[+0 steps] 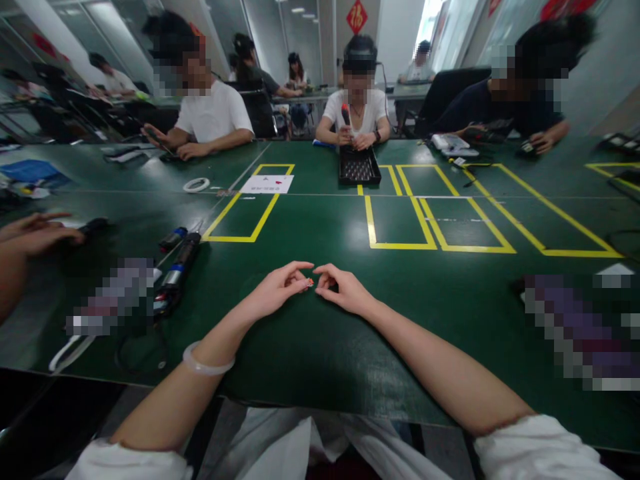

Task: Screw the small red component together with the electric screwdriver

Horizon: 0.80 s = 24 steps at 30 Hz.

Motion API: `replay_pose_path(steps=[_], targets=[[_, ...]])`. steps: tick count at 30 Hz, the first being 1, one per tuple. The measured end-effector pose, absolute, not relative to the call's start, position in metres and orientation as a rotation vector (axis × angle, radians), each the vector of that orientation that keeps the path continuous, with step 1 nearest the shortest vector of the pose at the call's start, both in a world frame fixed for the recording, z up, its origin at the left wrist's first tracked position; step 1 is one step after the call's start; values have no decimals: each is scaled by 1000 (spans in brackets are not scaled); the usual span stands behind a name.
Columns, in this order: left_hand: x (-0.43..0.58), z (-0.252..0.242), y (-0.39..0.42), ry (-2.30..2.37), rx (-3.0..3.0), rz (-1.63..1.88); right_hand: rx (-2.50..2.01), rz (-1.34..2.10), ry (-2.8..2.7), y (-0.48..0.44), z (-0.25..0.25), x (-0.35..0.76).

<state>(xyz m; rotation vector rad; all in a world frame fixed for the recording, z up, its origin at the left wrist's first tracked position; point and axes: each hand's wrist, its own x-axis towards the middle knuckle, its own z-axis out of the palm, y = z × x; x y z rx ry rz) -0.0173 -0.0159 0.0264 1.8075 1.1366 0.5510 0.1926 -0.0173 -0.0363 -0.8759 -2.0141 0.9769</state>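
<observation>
One red piece (311, 283) sits pinched in my left hand (283, 287) over the table (400, 373), seemingly placed so that my right hand (346, 289), curled just beside it, has it within reach, though from here I cannot tell whether those fingertips grip anything.

You are in an office-like workroom: a long green table (310, 220) with yellow tape (403, 246), black chairs (445, 97) and glass partitions (295, 33) on the far side.

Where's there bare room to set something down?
Bare tabletop lies between the right hand and black tray, and between right forearm and far-right blurred item. Crowded: left of the left wrist, with tools and another blurred item.
</observation>
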Motion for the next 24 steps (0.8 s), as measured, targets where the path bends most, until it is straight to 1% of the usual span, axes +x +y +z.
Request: replay_pose_path(steps=[6, 12, 17, 24], targets=[[-8, 9, -12, 1076, 1738, 584, -901, 907, -2036, -16, -40, 191], [-11, 6, -19, 1122, 1789, 712, -960, 876, -2008, -15, -40, 191], [-8, 5, -21, 1136, 1913, 748, -962, 856, -2036, -16, -38, 191], [-11, -1, -19, 1119, 1858, 744, -914, 898, -1982, -19, -35, 191]])
